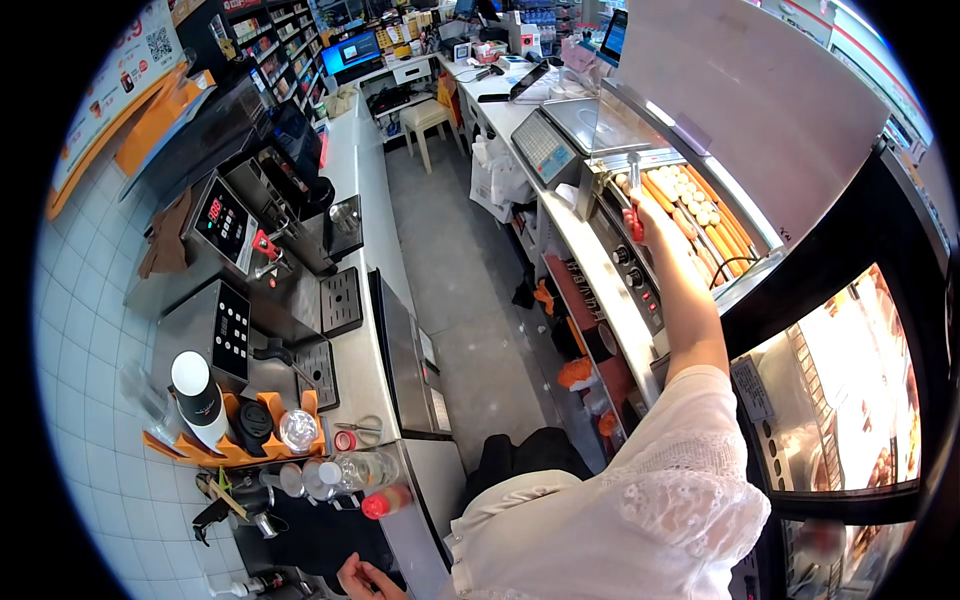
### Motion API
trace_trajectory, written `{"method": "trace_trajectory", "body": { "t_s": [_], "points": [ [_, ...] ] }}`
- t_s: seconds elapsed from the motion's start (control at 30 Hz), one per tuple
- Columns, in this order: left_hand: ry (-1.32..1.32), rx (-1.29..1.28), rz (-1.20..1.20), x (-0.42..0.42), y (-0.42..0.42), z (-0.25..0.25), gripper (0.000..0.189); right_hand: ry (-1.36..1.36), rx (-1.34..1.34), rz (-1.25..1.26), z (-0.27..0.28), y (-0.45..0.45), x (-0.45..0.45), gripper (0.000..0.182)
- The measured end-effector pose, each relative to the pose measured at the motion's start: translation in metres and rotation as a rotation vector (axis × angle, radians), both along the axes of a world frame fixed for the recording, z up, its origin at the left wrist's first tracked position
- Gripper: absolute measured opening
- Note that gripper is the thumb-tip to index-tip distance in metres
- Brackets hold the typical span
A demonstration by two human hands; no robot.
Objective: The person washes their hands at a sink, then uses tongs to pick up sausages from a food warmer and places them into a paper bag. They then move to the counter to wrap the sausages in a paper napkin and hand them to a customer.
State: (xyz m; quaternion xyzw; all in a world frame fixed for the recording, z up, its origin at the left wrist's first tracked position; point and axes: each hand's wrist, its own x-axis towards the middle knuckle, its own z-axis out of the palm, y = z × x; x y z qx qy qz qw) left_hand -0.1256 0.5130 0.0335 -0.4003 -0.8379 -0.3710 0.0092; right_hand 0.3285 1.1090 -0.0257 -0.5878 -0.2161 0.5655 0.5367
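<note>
My right hand (pixel 646 213) grips the red handle of metal tongs (pixel 635 171) at the near left corner of a hot dog roller grill (pixel 654 298). Rows of sausages (pixel 731 238) and pale round balls (pixel 703 204) lie on the rollers. I cannot tell whether the tongs' tips hold anything. At the bottom edge, partly cut off, my left hand (pixel 367 577) has loosely bent fingers and nothing visible in it. It is near the dark sink area (pixel 319 525) and the counter edge.
A lit glass food warmer (pixel 847 390) stands at the right. Opposite are drink dispensers (pixel 232 225), an orange cup holder (pixel 281 401), scissors (pixel 367 429) and bottles (pixel 360 471). A scale (pixel 544 146) sits beyond the grill. A stool (pixel 429 120) stands down the aisle.
</note>
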Motion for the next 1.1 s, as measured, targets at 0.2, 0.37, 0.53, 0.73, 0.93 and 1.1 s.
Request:
{"method": "trace_trajectory", "body": {
  "t_s": [0.2, 0.37, 0.53, 0.73, 0.93, 1.1],
  "points": [
    [0.022, 0.009, 0.007, 0.006, 0.008, 0.006, 0.022, 0.569, 0.234, -0.253, -0.019, 0.019, -0.006, 0.025],
    [-0.036, 0.02, 0.039, 0.007, 0.001, 0.004, 0.02, 0.552, 0.26, -0.159, -0.024, 0.025, 0.023, 0.033],
    [-0.01, 0.014, 0.019, 0.003, -0.006, -0.007, 0.02, 0.375, 0.23, -0.402, -0.015, 0.017, 0.012, 0.026],
    [0.105, 0.045, -0.05, 0.003, 0.004, -0.002, 0.021, 0.373, 0.202, -0.377, -0.023, -0.015, 0.008, 0.022],
    [0.072, 0.02, -0.101, -0.004, 0.008, -0.008, 0.022, 0.358, 0.213, -0.288, -0.019, -0.026, 0.025, 0.026],
    [0.105, 0.034, -0.11, 0.0, 0.009, -0.012, 0.022, 0.374, 0.229, -0.462, 0.007, -0.027, 0.0, 0.026]
  ]
}}
